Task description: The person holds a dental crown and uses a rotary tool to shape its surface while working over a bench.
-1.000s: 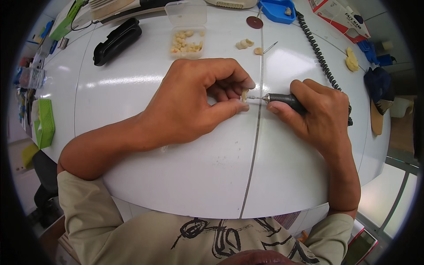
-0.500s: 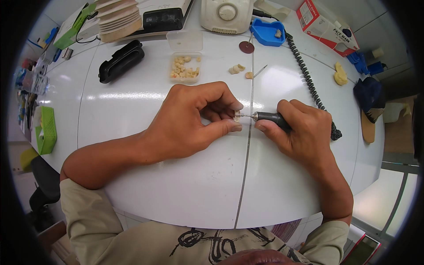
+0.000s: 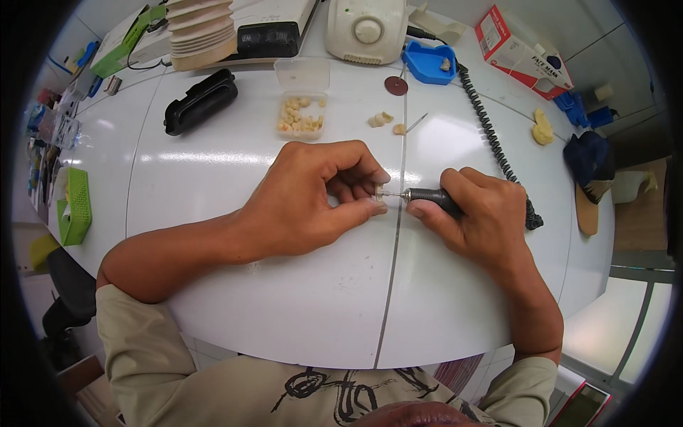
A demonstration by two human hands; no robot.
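Note:
Between the thumb and fingertips of my left hand (image 3: 306,196), a small off-white, tooth-like piece (image 3: 380,191) is pinched, partly hidden by the fingers. My right hand (image 3: 487,213) is wrapped round a black rotary handpiece (image 3: 431,198), held nearly level and pointing left. Its thin metal bit (image 3: 393,193) reaches the small piece; whether it spins I cannot tell. Beyond my left hand stands an open clear plastic box (image 3: 280,114) with several tooth-like pieces (image 3: 292,117) in it. More cream pieces (image 3: 380,119) lie loose to its right, beside a slim metal bit (image 3: 418,123).
A coiled black cord (image 3: 491,129) runs down the white table (image 3: 320,306) past my right hand. At the back are a cream control unit (image 3: 366,32), a blue tray (image 3: 427,67), a dark red disc (image 3: 396,85) and a black case (image 3: 200,102). A green basket (image 3: 78,206) sits far left.
The view has shifted slightly, so the table things appear a little lower. Both hands keep their grips, and the bit stays at the small piece.

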